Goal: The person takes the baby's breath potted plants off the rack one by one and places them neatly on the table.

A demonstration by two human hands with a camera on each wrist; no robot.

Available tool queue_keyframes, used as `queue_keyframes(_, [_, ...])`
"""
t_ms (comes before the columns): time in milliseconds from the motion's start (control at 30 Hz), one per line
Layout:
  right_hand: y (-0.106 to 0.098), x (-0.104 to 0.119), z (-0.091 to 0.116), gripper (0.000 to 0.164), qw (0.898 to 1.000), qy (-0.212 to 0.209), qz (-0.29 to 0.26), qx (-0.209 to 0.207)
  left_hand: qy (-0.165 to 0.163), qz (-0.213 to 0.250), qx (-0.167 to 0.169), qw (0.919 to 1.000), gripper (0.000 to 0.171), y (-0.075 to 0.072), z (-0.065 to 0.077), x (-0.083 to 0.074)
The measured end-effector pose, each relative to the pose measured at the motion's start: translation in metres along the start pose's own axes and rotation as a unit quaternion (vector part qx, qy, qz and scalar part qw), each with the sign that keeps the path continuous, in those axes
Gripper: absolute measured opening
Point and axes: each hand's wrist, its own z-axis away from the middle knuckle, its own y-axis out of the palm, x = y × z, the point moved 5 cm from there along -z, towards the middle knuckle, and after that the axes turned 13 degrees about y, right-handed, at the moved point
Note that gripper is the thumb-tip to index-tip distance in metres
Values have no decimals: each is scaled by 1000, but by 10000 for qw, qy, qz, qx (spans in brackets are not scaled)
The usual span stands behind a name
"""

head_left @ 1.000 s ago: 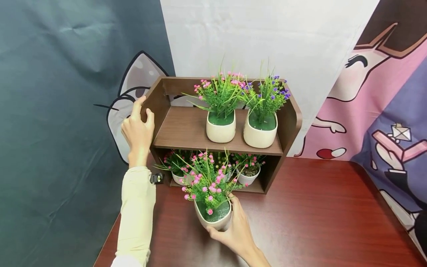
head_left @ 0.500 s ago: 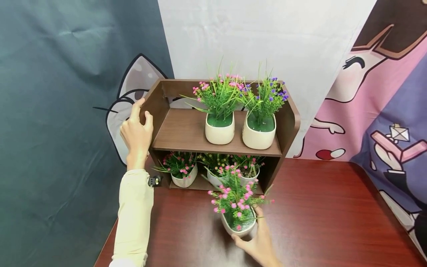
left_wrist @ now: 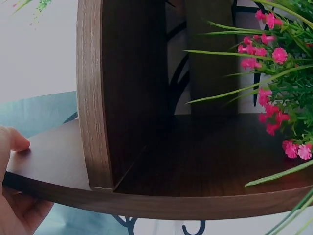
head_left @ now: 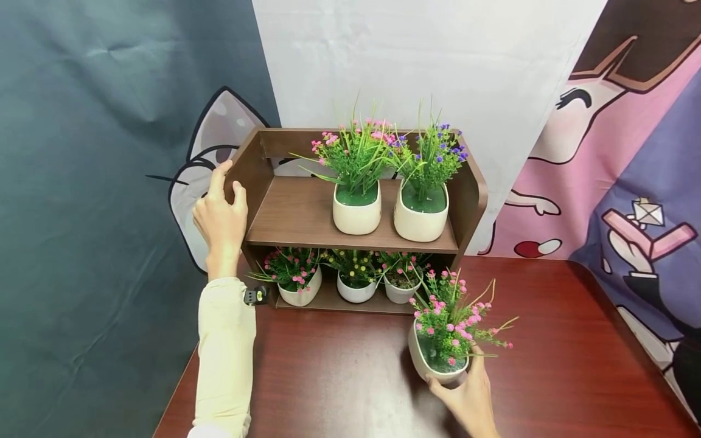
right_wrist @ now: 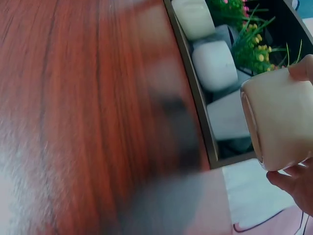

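Note:
My right hand (head_left: 468, 395) holds a cream pot of artificial pink flowers (head_left: 440, 359) over the table, thumb on the near side and fingers round the right. In the right wrist view the base of the pot (right_wrist: 281, 117) faces the camera, clear of the tabletop. A brown two-tier wooden shelf (head_left: 296, 210) stands at the table's back. At its left side panel, my left hand (head_left: 219, 219) grips the edge; the left wrist view shows the thumb on one face and fingers (left_wrist: 29, 208) on the other.
On the upper tier stand a pink-flowered pot (head_left: 357, 216) and a purple-flowered pot (head_left: 420, 222). Three smaller pots fill the lower tier, the middle one a yellow-flowered pot (head_left: 357, 292). The reddish wooden table (head_left: 558, 340) extends to the right. Printed cloth (head_left: 427, 55) hangs behind.
My right hand has carried the pink-flowered pot rightward, from in front of the lower tier to beyond the shelf's right side, uncovering the lower pots. My left hand stays on the side panel.

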Motion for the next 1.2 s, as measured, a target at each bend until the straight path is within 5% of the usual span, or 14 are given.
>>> queue_keyframes(300, [-16,-24,-5,91,9969,299,467,-558,115,32,57,9999,33,1,0,1])
queue_keyframes(700, [-31,-49,-21,94,9917,945,477,-732,65,58,-31,10000,33,4,-1,4])
queue_keyframes(1200, [-15,-68,-58,91,9932,937,313,-618,-22,69,-159,9998,32,7,0,6])
